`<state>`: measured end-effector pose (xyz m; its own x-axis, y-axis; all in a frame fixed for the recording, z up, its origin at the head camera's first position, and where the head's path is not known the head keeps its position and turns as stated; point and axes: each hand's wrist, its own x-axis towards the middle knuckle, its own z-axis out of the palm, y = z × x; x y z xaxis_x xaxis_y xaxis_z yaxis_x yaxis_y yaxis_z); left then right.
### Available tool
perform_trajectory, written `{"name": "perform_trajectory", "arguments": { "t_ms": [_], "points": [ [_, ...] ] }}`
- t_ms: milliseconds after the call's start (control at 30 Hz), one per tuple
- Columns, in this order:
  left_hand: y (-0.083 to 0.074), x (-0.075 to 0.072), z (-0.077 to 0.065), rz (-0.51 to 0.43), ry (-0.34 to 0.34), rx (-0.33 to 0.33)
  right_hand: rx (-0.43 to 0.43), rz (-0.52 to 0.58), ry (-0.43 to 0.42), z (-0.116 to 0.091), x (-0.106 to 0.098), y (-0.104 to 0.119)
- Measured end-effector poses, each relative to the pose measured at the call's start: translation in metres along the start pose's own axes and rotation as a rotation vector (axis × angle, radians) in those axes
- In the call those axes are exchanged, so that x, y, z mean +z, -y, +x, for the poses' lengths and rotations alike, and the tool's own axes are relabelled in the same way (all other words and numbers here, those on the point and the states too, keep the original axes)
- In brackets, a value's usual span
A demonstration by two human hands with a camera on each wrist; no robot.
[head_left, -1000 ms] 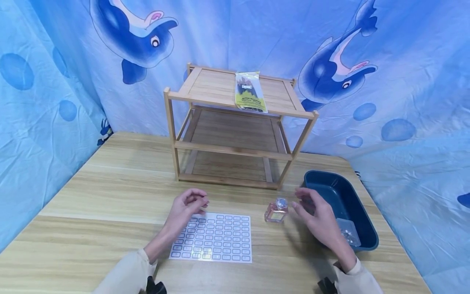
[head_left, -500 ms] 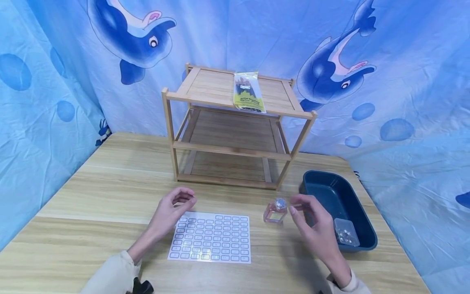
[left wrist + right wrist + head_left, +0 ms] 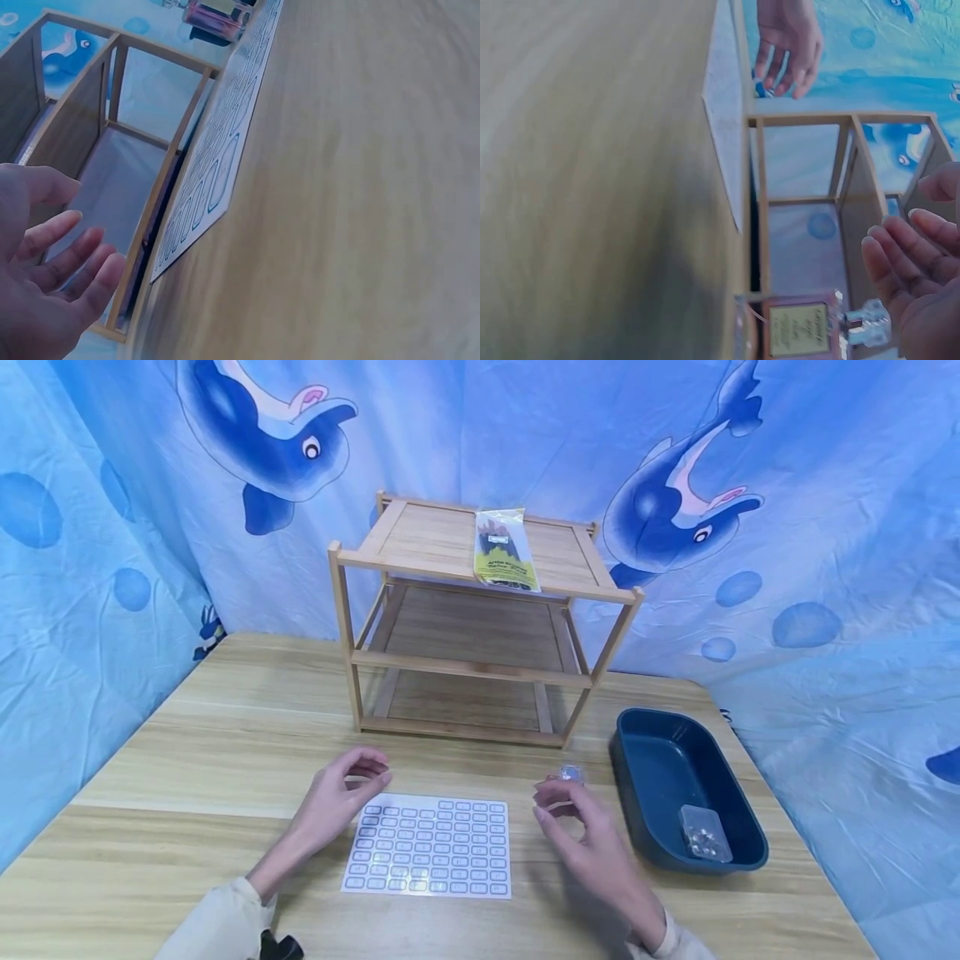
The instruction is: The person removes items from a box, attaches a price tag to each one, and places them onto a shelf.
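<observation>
My left hand (image 3: 333, 797) hovers by the upper left corner of a white sheet of small printed labels (image 3: 431, 847), its fingers loosely bent and holding nothing. In the left wrist view the left hand (image 3: 56, 262) shows its fingers spread apart. My right hand (image 3: 588, 847) is over the table to the right of the sheet, fingers relaxed around air. Behind it stands a pink perfume bottle (image 3: 799, 328) with a clear faceted cap (image 3: 572, 773); in the head view the hand covers most of the bottle's body.
A dark blue plastic basin (image 3: 637, 802) at the right holds a small clear box (image 3: 705, 833) with little pieces inside. At the back stands a wooden three-tier rack (image 3: 472, 666), a packet of artist brushes (image 3: 504, 550) on its top. Blue dolphin-print curtains (image 3: 540, 435) surround the table.
My right hand has moved left from beside the basin to in front of the perfume bottle. My left hand has drawn left, off the label sheet toward its upper left corner.
</observation>
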<state>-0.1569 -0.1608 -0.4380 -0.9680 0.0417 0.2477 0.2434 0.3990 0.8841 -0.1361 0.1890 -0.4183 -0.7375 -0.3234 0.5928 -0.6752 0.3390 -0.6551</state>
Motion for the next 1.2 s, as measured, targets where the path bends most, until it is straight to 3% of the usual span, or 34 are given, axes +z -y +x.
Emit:
{"name": "perform_trajectory", "arguments": {
  "t_ms": [333, 600, 1000, 1200],
  "points": [
    [0.01, -0.003, -0.001, 0.111, -0.005, 0.006, 0.089, 0.032, 0.016, 0.0, 0.023, -0.011],
    [0.015, -0.005, -0.003, 0.202, 0.013, 0.051, 0.253, 0.053, 0.062, -0.002, 0.037, -0.015],
    [0.023, -0.005, -0.004, 0.324, 0.032, 0.125, 0.229, -0.242, 0.081, -0.004, 0.054, -0.024],
    [0.025, -0.004, -0.003, 0.385, 0.037, 0.168, 0.228, -0.315, 0.094, -0.003, 0.059, -0.023]
  ]
}}
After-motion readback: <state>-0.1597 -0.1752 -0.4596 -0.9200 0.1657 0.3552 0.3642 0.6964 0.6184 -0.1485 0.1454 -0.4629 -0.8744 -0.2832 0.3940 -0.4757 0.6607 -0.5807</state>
